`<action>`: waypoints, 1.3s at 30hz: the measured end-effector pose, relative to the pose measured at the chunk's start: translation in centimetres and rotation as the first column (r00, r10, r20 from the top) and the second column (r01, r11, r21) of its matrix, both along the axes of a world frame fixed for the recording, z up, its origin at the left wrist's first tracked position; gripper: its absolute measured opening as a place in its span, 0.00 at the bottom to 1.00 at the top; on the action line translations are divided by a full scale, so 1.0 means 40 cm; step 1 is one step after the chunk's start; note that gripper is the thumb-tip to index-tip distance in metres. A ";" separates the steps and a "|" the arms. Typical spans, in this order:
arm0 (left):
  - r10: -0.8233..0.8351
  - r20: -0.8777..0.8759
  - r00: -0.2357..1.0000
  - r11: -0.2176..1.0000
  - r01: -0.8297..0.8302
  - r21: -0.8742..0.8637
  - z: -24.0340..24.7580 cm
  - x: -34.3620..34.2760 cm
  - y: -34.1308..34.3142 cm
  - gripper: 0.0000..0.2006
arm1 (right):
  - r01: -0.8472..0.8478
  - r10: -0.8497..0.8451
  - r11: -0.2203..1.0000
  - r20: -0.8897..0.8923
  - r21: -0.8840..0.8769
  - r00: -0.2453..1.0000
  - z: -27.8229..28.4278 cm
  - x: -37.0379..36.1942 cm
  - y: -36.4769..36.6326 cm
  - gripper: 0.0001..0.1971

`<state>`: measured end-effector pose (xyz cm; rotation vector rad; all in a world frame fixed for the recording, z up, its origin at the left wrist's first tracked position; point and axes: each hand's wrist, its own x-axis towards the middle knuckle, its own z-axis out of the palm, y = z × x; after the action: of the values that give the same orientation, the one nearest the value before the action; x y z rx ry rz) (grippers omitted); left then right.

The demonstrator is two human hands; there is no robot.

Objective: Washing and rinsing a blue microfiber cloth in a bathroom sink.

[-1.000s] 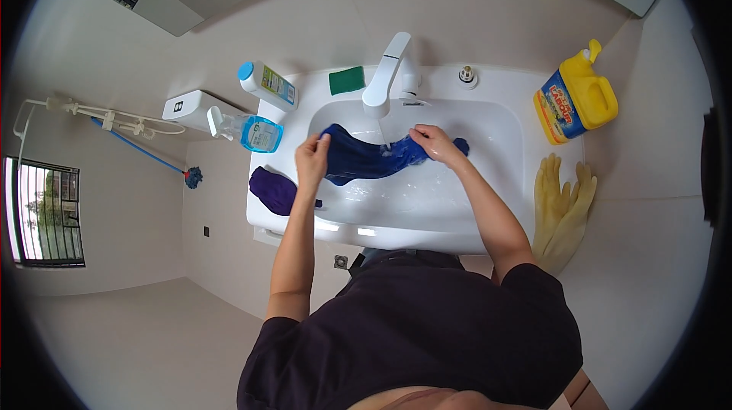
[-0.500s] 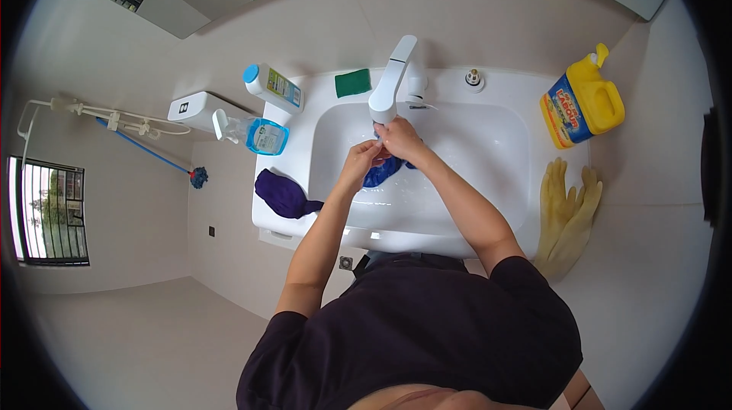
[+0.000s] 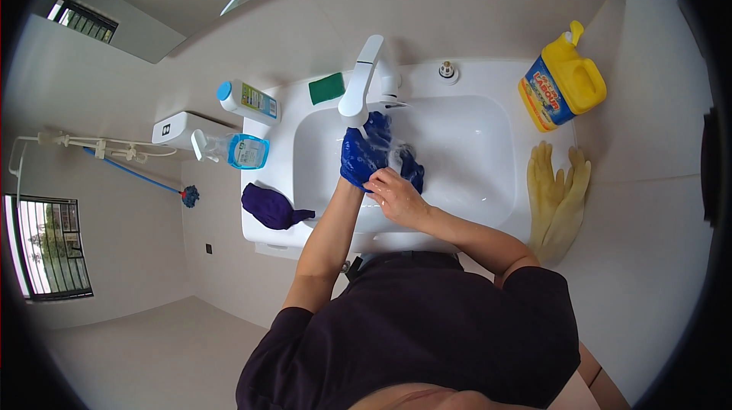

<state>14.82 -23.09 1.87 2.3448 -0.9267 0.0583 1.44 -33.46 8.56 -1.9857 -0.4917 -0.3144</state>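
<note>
A wet blue cloth (image 3: 366,154), sock-like in shape, covers my left hand (image 3: 352,175) under the white tap (image 3: 358,93); the fingers are hidden inside it. Water runs from the spout over the cloth. My right hand (image 3: 396,195), wet, has its fingers closed on the cloth's lower edge at my left wrist. To the right of the covered hand, a second bunched blue piece (image 3: 412,171) lies in the white basin (image 3: 476,173); I cannot tell whether the two pieces are joined.
On the left rim lies a bundled purple cloth (image 3: 271,207), near a blue spray bottle (image 3: 248,151) and a white bottle (image 3: 258,102). A green scouring pad (image 3: 327,89) sits behind the basin. At right are a yellow jug (image 3: 563,82) and pale rubber gloves (image 3: 555,204).
The blue cloth has gone from the basin onto my left hand, up under the tap. My right hand has come down from the spout to my left wrist. The view has shifted slightly.
</note>
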 end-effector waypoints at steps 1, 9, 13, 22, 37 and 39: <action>0.026 -0.173 0.985 0.970 -0.067 -0.235 0.037 -0.016 -0.013 0.11 | 0.003 -0.003 0.998 0.002 0.061 1.000 -0.019 0.002 0.001 0.06; 0.022 -0.286 0.958 0.982 -0.074 -0.173 0.288 -0.118 -0.010 0.19 | 0.653 -0.454 0.754 -0.665 0.068 0.593 -0.246 0.164 -0.096 0.24; -0.015 -0.157 0.987 0.998 0.023 0.054 0.305 -0.122 -0.014 0.19 | 0.538 0.144 0.737 -0.873 0.409 0.466 -0.225 0.194 -0.102 0.29; -0.626 -0.747 0.224 0.409 -0.721 -0.559 0.231 -0.080 0.073 0.17 | 0.349 0.245 0.723 -0.695 0.595 0.676 -0.052 0.187 -0.192 0.24; -0.349 -0.743 0.572 0.869 -0.098 -0.484 0.090 0.061 0.097 0.20 | 0.455 -0.328 0.833 -0.381 0.314 0.864 0.093 0.163 -0.359 0.08; -0.402 -0.855 0.329 0.819 -0.289 -0.496 0.074 0.067 0.109 0.19 | 0.439 -0.232 0.797 -0.462 0.415 0.856 0.110 0.153 -0.369 0.08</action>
<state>17.48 -18.72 4.84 1.2927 -0.2571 -0.8959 7.56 -48.21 12.97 -1.5408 0.2118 -0.2311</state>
